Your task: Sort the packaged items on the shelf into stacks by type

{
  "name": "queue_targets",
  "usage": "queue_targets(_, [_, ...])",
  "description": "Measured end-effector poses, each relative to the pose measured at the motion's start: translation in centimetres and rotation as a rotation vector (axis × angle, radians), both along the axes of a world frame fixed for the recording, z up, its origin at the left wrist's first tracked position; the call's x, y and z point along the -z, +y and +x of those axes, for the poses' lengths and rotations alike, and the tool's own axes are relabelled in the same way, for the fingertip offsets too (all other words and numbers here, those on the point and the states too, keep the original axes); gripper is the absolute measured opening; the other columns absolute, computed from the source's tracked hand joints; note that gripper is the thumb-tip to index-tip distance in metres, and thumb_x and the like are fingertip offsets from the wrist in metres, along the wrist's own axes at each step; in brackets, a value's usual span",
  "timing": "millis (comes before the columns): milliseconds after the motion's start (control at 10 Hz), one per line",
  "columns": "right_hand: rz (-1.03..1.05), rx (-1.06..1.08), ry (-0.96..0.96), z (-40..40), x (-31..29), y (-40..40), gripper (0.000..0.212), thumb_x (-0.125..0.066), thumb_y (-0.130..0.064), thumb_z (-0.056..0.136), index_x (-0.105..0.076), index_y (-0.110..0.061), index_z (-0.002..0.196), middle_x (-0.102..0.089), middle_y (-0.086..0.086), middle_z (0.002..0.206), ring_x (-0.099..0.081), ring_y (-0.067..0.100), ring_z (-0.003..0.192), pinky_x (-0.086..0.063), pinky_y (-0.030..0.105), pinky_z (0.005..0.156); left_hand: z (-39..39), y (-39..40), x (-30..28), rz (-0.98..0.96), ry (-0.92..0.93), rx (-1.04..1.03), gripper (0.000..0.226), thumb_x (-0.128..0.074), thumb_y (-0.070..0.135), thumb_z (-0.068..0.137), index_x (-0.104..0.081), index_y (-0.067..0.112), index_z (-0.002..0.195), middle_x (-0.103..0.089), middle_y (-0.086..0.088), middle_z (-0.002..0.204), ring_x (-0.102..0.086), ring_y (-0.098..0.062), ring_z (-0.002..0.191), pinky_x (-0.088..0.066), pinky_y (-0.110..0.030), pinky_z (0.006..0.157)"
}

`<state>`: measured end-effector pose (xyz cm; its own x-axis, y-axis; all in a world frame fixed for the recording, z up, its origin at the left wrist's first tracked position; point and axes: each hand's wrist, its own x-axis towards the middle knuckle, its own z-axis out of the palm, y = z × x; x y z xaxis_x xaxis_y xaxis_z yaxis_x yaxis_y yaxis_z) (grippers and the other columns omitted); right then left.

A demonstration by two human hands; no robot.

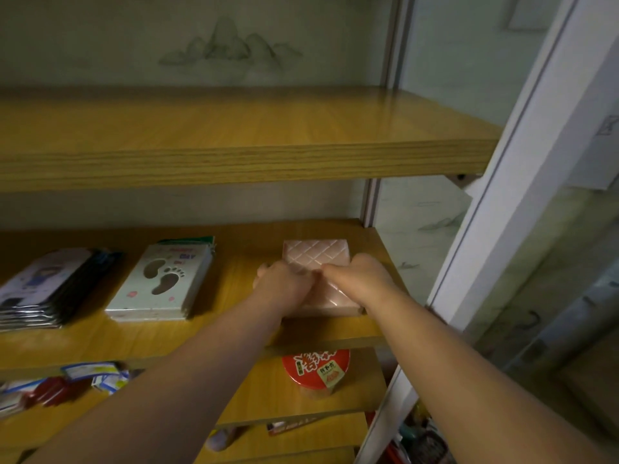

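Observation:
A pink quilted-pattern package stack [316,254] lies at the right end of the middle wooden shelf [234,249]. Both my hands are on it: my left hand [283,283] holds its left front part, my right hand [360,279] its right front part, fingers curled over the top pack. To the left lies a white stack of packs printed with footprints [160,283]. Further left sits a stack of dark-edged packs with a cartoon figure [50,289].
An upper wooden shelf [234,155] juts out above. The shelf below carries a red-lidded jar [316,366] and small blue, white and red packets [67,383]. A white sliding door frame [495,212] stands close on the right.

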<state>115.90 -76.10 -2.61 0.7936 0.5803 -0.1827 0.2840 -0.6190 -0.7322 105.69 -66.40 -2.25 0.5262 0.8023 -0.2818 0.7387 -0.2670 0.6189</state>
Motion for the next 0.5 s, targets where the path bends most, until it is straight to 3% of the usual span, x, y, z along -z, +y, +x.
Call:
queue_targets(100, [0.016, 0.065, -0.118, -0.7, 0.1, -0.6, 0.032, -0.065, -0.055, 0.082, -0.06, -0.024, 0.091, -0.064, 0.001, 0.105, -0.064, 0.02, 0.088, -0.048, 0.029, 0.063, -0.8, 0.4, 0.2, 0.001, -0.104, -0.055, 0.075, -0.058, 0.063, 0.087, -0.054, 0.007, 0.136, -0.056, -0.019, 0.138, -0.056, -0.037, 0.121, -0.049, -0.043, 0.1])
queue_targets(200, [0.181, 0.073, -0.345, -2.0, 0.3, -1.4, 0.044, -0.063, -0.049, 0.087, -0.06, -0.022, 0.121, -0.052, -0.003, 0.121, -0.057, 0.017, 0.11, -0.038, 0.023, 0.074, -1.7, 0.3, 0.4, 0.122, -0.107, -0.041, 0.076, -0.044, 0.066, 0.091, -0.051, 0.01, 0.142, -0.049, -0.019, 0.147, -0.05, -0.038, 0.13, -0.042, -0.041, 0.104])
queue_targets(300, [0.304, -0.044, -0.428, -3.6, -0.1, -2.3, 0.052, -0.063, -0.044, 0.089, -0.053, -0.021, 0.135, -0.05, -0.006, 0.129, -0.052, 0.008, 0.112, -0.034, 0.014, 0.078, -3.5, -0.3, 0.5, 0.31, -0.104, 0.021, 0.073, -0.04, 0.067, 0.094, -0.048, 0.016, 0.146, -0.046, -0.013, 0.151, -0.045, -0.032, 0.136, -0.038, -0.043, 0.108])
queue_targets(400, [0.41, -0.147, -0.385, -5.2, -1.3, -3.5, 0.05, -0.063, -0.041, 0.091, -0.053, -0.023, 0.137, -0.05, -0.009, 0.135, -0.052, 0.009, 0.12, -0.044, 0.02, 0.092, -5.7, -0.2, 0.3, 0.514, -0.1, 0.132, 0.066, -0.042, 0.061, 0.096, -0.049, 0.017, 0.144, -0.05, -0.01, 0.148, -0.046, -0.029, 0.134, -0.039, -0.041, 0.107])
queue_targets(500, [0.542, -0.201, -0.322, -7.0, -2.9, -5.5, 0.042, -0.063, -0.041, 0.092, -0.06, -0.027, 0.132, -0.059, -0.016, 0.126, -0.058, 0.002, 0.113, -0.053, 0.031, 0.096, -7.7, 0.0, -0.1, 0.595, -0.068, 0.174, 0.066, -0.041, 0.06, 0.097, -0.045, 0.019, 0.148, -0.046, -0.004, 0.152, -0.041, -0.024, 0.139, -0.035, -0.038, 0.111])
